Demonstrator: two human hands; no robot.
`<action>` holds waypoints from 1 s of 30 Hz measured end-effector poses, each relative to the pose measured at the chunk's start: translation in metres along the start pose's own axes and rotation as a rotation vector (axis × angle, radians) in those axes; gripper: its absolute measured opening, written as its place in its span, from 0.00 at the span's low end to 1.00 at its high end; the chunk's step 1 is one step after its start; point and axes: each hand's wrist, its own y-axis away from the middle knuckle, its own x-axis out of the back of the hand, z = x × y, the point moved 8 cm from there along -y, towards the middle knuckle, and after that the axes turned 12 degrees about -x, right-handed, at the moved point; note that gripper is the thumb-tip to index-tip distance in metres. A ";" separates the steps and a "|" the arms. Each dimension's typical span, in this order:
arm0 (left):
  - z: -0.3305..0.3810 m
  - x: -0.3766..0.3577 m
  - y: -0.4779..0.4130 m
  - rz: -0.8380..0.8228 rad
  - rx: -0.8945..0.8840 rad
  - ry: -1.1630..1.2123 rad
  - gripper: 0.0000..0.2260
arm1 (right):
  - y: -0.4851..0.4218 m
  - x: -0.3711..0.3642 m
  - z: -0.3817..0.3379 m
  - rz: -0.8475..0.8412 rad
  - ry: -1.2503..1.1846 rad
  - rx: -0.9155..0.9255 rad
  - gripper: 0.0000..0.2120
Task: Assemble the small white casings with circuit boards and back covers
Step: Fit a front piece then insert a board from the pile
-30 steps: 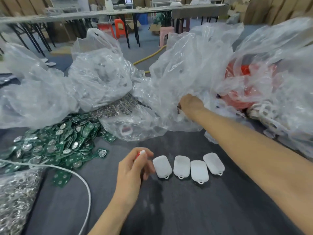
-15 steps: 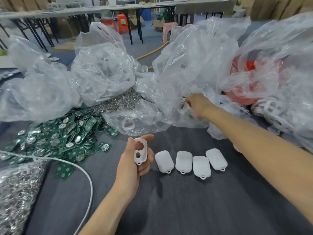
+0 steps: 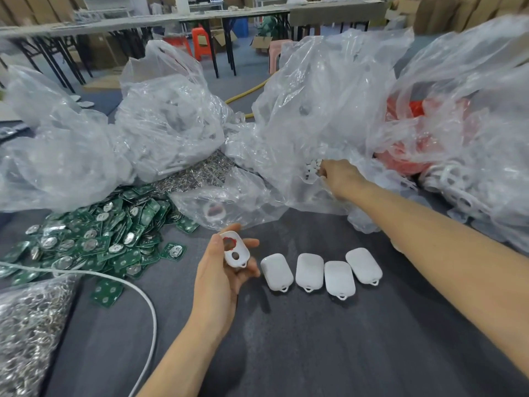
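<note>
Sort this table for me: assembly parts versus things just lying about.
Job: white casing held in left hand; row of four white shells; pile of green circuit boards; bag of white parts with right hand in it.
Lying about: white cable; bag of metal rings; orange stool.

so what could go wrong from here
1. The right hand pinches a clump of small white parts at the clear bag; some could drop.
2. The left hand holds the white casing by fingertips only; it might slip onto the row of four white shells beside it.
</note>
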 end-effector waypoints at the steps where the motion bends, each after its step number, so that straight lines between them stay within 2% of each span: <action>1: 0.000 0.000 0.000 0.000 0.001 0.000 0.23 | 0.000 0.003 0.002 0.031 -0.060 0.009 0.11; 5: 0.002 0.000 0.001 -0.011 -0.010 0.026 0.14 | 0.015 0.032 0.005 0.168 -0.387 0.027 0.13; 8: 0.005 0.002 0.001 -0.003 -0.032 0.019 0.11 | 0.063 0.087 0.010 0.506 -0.764 0.101 0.12; 10: 0.006 0.004 0.001 0.002 -0.058 -0.018 0.10 | 0.106 0.106 0.020 0.621 -1.081 0.157 0.09; 11: 0.005 0.005 0.001 0.003 -0.068 -0.040 0.10 | 0.126 0.103 0.021 0.580 -1.220 0.174 0.07; 13: 0.006 0.004 0.002 -0.003 -0.093 -0.090 0.12 | 0.158 0.073 0.007 0.333 -1.395 0.146 0.07; 16: 0.013 0.001 0.005 -0.017 -0.171 -0.167 0.17 | 0.188 0.014 -0.020 -0.070 -1.420 0.034 0.05; 18: 0.015 -0.002 0.010 -0.044 -0.199 -0.220 0.18 | 0.194 -0.013 -0.023 -0.203 -1.429 -0.062 0.04; 21: 0.019 -0.007 0.015 -0.079 -0.208 -0.250 0.16 | 0.194 -0.030 -0.021 -0.296 -1.521 -0.158 0.05; 25: 0.019 -0.011 0.017 -0.118 -0.218 -0.298 0.12 | 0.194 -0.032 -0.027 -0.349 -1.559 -0.117 0.06; 30: 0.021 -0.012 0.020 -0.124 -0.247 -0.374 0.10 | 0.195 -0.030 -0.030 -0.388 -1.578 -0.062 0.03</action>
